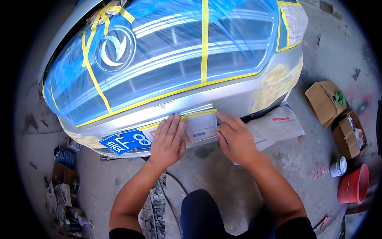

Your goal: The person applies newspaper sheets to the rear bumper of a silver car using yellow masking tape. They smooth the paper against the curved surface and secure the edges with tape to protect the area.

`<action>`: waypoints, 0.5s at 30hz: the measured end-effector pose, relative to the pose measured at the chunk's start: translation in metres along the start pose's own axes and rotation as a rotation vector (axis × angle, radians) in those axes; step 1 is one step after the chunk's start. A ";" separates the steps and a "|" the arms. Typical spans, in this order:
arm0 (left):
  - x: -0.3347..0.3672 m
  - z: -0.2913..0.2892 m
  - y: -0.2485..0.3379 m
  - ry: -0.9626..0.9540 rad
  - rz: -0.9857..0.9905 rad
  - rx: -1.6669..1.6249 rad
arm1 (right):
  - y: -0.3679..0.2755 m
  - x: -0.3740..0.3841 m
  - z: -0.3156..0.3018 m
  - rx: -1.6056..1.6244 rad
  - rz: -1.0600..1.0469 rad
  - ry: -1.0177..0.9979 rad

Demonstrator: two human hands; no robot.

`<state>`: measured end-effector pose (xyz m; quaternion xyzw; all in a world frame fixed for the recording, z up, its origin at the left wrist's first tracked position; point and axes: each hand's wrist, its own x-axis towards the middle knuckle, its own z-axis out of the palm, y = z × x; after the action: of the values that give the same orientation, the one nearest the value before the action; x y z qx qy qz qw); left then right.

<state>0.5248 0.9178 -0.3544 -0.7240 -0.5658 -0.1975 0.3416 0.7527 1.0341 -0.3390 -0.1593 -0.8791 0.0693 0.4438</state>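
Note:
A sheet of masking paper with yellow masking tape along its top edge covers the right part of a blue licence plate on a car's rear bumper. My left hand lies flat on the paper and tape, fingers stretched out and close together. At the paper's right end, my right hand touches the tape with its outstretched index finger. Its thumb is apart, lower down by the paper's edge, and the other fingers are partly hidden. The plate's left part shows uncovered.
Blue plastic film, edged with yellow tape, covers the tailgate. Newspaper hangs under the bumper's right side. Cardboard boxes, a can and a red bucket stand at right. More cans and boxes are at left; a hose lies below.

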 end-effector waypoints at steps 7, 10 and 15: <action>0.016 -0.010 -0.002 0.037 -0.022 -0.069 | -0.011 -0.002 0.026 0.204 0.213 0.102; 0.023 -0.012 -0.006 0.043 -0.011 -0.111 | -0.012 -0.003 0.029 0.472 0.403 0.174; 0.023 -0.010 -0.006 0.061 -0.034 -0.138 | -0.012 0.003 0.030 1.006 0.727 0.259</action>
<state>0.5261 0.9270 -0.3302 -0.7299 -0.5522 -0.2639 0.3045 0.7247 1.0243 -0.3516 -0.2268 -0.5680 0.6003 0.5154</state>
